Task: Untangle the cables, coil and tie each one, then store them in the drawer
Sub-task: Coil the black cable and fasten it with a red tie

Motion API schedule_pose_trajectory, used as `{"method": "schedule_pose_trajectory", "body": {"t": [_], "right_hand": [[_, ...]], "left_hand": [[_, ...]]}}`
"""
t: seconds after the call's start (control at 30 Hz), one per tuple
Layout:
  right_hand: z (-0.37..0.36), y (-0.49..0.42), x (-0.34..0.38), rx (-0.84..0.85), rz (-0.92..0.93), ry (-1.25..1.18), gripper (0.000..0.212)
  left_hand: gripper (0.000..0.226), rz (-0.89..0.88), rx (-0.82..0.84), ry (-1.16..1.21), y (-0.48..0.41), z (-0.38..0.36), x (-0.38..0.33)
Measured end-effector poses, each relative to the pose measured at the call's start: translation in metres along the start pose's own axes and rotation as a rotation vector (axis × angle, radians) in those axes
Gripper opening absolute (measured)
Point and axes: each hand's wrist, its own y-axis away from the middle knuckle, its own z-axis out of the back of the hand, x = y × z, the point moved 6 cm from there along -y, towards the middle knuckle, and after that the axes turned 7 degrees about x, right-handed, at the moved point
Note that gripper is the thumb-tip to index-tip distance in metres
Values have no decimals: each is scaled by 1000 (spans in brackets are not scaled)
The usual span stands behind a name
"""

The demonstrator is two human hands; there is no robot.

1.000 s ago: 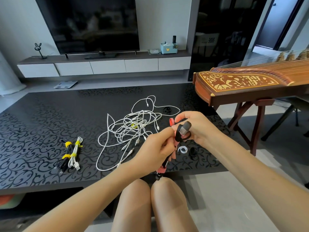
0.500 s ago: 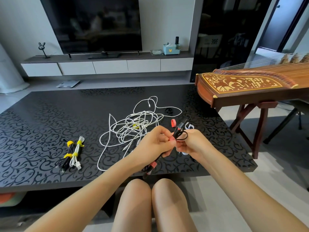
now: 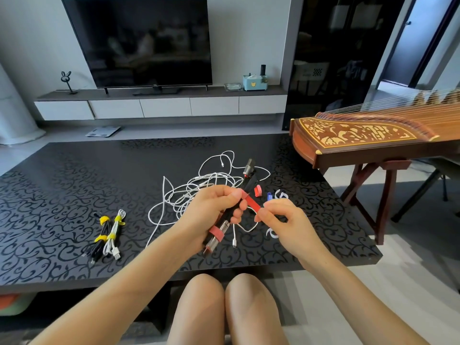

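My left hand (image 3: 214,212) grips a coiled black cable bundle (image 3: 249,181) above the dark patterned table (image 3: 62,195). One red tie (image 3: 216,233) wraps the bundle's lower end. My right hand (image 3: 283,220) pinches the free end of a second red tie strap (image 3: 252,202), stretched out from the bundle under my left thumb. Behind the hands lies a tangle of white cables (image 3: 204,185). At the left lie two tied coils, one black (image 3: 100,236) and one white (image 3: 113,235), each with yellow ties.
Loose ties lie near my right hand: a red one (image 3: 258,190), a blue one (image 3: 269,196) and white ones (image 3: 282,195). A wooden zither (image 3: 361,138) on a stand sits at the right. A TV console with white drawers (image 3: 164,108) stands behind the table.
The black bundle has turned to point up and away, and my right hand has pulled a red strap out from it to the right. The hands have moved slightly apart.
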Motion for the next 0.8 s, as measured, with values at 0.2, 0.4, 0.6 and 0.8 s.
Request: {"method": "schedule_pose_trajectory", "body": {"t": [0.2, 0.4, 0.6, 0.8], "right_hand": [[6, 8, 8, -45, -1, -34, 27], [1, 28, 31, 4, 1, -23, 31], [-3, 24, 58, -26, 23, 29, 33], [-4, 8, 51, -22, -175, -220, 30]], "left_hand": [[12, 61, 137, 310, 0, -10, 4], [10, -63, -101, -63, 5, 5, 6], [20, -311, -186, -773, 11, -11, -5], [17, -385, -31, -985, 14, -22, -1]]}}
